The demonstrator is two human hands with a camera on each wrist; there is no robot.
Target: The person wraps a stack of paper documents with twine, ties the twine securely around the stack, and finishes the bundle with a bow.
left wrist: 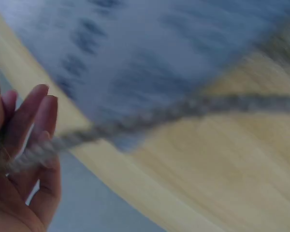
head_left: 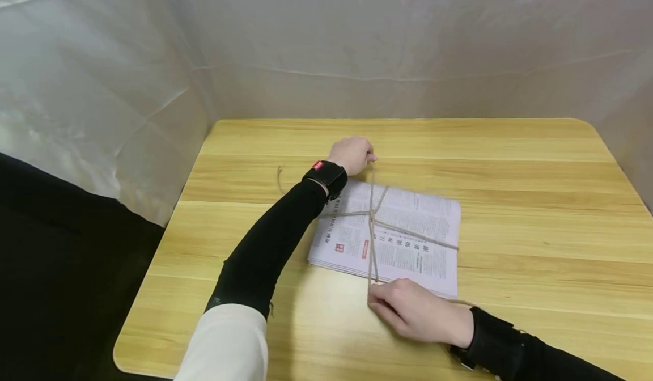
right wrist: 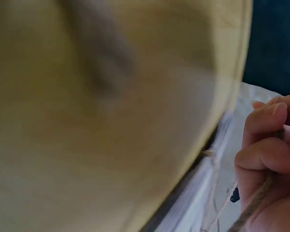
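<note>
A flat stack of newspapers [head_left: 408, 228] lies on the wooden table [head_left: 510, 165], bound by brown twine [head_left: 373, 222] that crosses on top of it. My left hand [head_left: 357, 155] is at the stack's far edge and grips the twine there. In the left wrist view the fingers [left wrist: 36, 121] curl round the twine [left wrist: 174, 113], which runs taut past the blurred newspaper [left wrist: 150, 53]. My right hand [head_left: 390, 304] is at the stack's near edge with fingers curled on the other stretch of twine. In the right wrist view those fingers [right wrist: 266, 154] close round the twine [right wrist: 253, 203].
A loose end of twine [head_left: 279, 180] trails on the table left of my left wrist. White sheeting [head_left: 357, 46] walls the table at the back and both sides. Bare wood lies right of the stack and along the near edge.
</note>
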